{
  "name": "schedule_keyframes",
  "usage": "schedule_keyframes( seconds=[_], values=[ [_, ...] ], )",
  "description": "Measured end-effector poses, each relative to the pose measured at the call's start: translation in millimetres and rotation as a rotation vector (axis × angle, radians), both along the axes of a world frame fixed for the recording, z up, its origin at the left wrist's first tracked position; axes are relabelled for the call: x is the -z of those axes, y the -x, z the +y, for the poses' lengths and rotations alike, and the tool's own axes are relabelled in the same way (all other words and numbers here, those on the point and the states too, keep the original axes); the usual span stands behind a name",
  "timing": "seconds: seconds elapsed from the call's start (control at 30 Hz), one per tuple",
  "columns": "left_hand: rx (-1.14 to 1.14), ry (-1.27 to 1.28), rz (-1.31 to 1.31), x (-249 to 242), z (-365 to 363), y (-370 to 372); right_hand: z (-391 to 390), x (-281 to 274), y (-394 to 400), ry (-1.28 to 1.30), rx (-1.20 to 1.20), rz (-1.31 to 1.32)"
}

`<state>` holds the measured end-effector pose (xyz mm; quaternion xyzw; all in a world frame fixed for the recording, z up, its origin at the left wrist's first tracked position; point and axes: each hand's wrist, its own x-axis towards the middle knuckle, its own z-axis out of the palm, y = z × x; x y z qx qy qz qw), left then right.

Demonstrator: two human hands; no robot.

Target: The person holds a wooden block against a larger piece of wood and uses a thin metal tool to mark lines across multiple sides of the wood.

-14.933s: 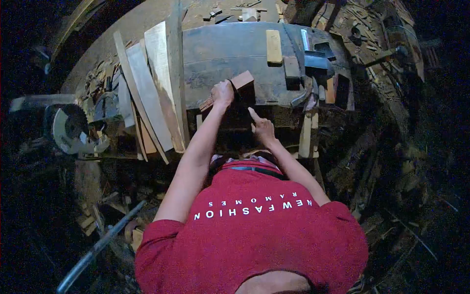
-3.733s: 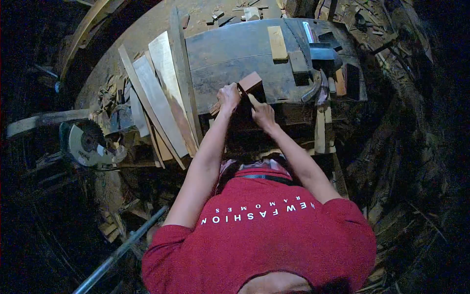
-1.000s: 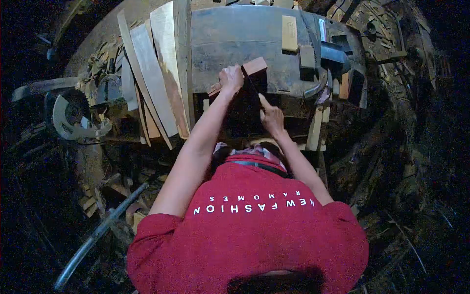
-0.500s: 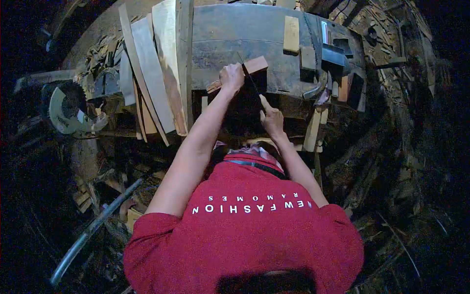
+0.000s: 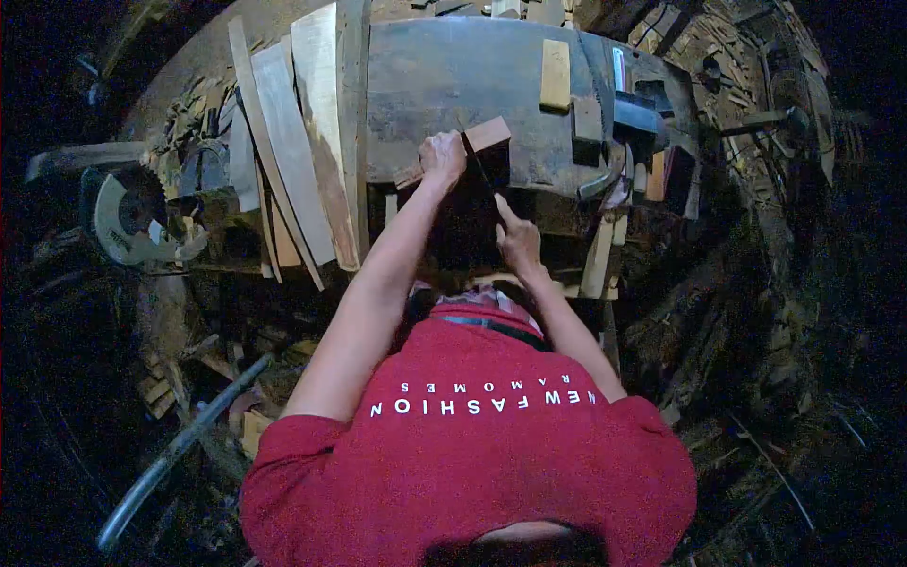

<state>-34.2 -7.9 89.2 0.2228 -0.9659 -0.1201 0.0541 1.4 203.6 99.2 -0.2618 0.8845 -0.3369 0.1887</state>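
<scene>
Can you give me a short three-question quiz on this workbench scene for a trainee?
1. True or false: the left hand presses on the wood strip at the bench edge.
2. Multiple choice: what does the right hand grip? A) a hammer B) a saw handle C) a paintbrush
3. Fill in: the planks lean on the bench's ____ side, as the person faces it.

Key
1. True. The left hand is closed over the strip.
2. B. The thin dark blade runs from that hand up to the strip.
3. Left. The circular saw sits farther left.
</scene>
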Motion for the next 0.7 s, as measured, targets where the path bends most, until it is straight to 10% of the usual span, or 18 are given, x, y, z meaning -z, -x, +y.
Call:
schedule_keyframes(
  seconds=[0.7],
  values=[
    [-0.028, 0.003, -0.079, 2, 3, -2, -57, 17, 44, -0.022, -0.04, 0.117]
  ],
)
